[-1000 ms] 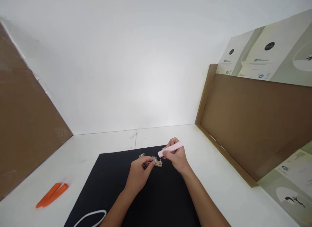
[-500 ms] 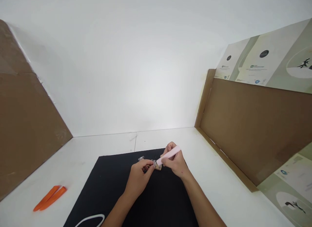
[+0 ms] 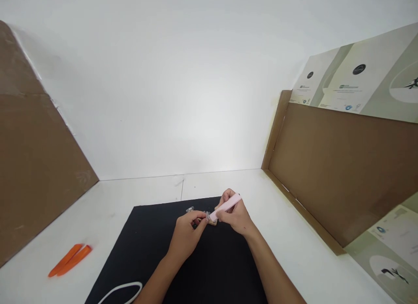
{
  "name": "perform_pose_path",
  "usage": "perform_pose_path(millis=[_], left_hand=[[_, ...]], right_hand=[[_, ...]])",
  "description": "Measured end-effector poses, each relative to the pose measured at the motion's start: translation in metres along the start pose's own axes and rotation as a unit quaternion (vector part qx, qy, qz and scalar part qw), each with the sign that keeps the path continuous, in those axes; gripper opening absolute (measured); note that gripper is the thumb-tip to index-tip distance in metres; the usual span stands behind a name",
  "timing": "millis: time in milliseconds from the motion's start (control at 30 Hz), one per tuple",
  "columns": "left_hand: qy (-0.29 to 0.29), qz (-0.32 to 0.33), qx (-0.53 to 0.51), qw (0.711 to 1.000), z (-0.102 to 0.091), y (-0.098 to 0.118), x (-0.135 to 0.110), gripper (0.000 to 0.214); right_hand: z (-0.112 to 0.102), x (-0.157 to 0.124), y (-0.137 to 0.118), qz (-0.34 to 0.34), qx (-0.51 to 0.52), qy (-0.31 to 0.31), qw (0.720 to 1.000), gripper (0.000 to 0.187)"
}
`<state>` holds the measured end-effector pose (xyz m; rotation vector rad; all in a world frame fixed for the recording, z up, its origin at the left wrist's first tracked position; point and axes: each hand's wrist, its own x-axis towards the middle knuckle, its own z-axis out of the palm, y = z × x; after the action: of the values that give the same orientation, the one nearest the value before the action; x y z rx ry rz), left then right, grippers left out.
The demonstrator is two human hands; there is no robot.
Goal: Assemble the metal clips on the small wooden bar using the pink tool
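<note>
My right hand (image 3: 240,217) is closed around a pale pink pen-shaped tool (image 3: 227,206), slanted with its lower end pointing down and left. That end meets or nearly meets a small clear piece (image 3: 207,215), which the fingertips of my left hand (image 3: 187,236) pinch. Just under the fingers lies a small flat tan piece (image 3: 213,223), partly covered by the hands. Another small clear object (image 3: 190,209) rests behind my left hand. All of this is over a black mat (image 3: 146,243). What exactly the clear pieces are is too small to make out.
Two orange strips (image 3: 70,260) lie on the white table (image 3: 107,212) left of the mat. A white loop of cord (image 3: 126,285) crosses the mat's front left. Cardboard panels stand at the left (image 3: 39,134) and right (image 3: 339,164), with a white wall (image 3: 183,86) behind.
The whole view has shifted slightly. Both hands keep their grips at nearly the same spot, with only a tiny change in the angle of the clear piece.
</note>
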<state>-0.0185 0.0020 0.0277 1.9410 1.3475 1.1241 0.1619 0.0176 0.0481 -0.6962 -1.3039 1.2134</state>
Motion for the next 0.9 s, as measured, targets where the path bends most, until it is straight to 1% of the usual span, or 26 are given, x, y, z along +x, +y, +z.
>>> perform_pose_path(millis=[67,200,267,333,500,567,633,667,800,833,900], left_hand=[[-0.002,0.004,-0.001,1.000,0.000,0.000,0.000,0.017],[0.001,0.010,0.003,1.000,0.000,0.000,0.000,0.018],[-0.002,0.012,0.008,1.000,0.000,0.000,-0.001,0.017],[-0.006,0.018,0.012,1.000,0.000,0.000,-0.001,0.016],[-0.009,0.025,0.012,1.000,0.000,0.000,-0.001,0.016],[-0.007,0.023,0.013,1.000,0.000,-0.001,-0.001,0.016],[-0.009,0.022,0.016,1.000,0.000,-0.001,-0.001,0.017],[-0.010,0.022,0.018,1.000,0.000,-0.001,-0.001,0.017],[-0.008,0.026,0.024,0.999,0.000,-0.001,-0.001,0.018],[-0.007,0.027,0.025,0.999,0.000,-0.001,-0.001,0.018],[-0.005,0.027,0.026,0.999,0.000,-0.001,-0.001,0.018]], right_hand=[[0.001,0.000,0.002,0.002,0.001,-0.001,1.000,0.037],[0.000,0.005,0.009,-0.026,-0.029,0.081,0.996,0.034],[-0.001,0.006,0.010,-0.030,-0.044,0.101,0.993,0.034],[-0.001,0.005,0.008,-0.025,-0.037,0.087,0.995,0.034],[0.004,-0.001,-0.004,0.036,0.019,-0.028,0.999,0.039],[0.006,-0.002,-0.006,0.041,0.028,-0.039,0.998,0.040],[0.006,-0.001,-0.005,0.030,0.029,-0.021,0.999,0.041],[0.005,0.000,-0.003,0.022,0.027,-0.002,0.999,0.040],[0.001,0.005,0.002,-0.021,0.000,0.099,0.995,0.038],[0.001,0.006,0.003,-0.025,-0.009,0.113,0.993,0.037],[0.000,0.006,0.003,-0.025,-0.021,0.119,0.992,0.036]])
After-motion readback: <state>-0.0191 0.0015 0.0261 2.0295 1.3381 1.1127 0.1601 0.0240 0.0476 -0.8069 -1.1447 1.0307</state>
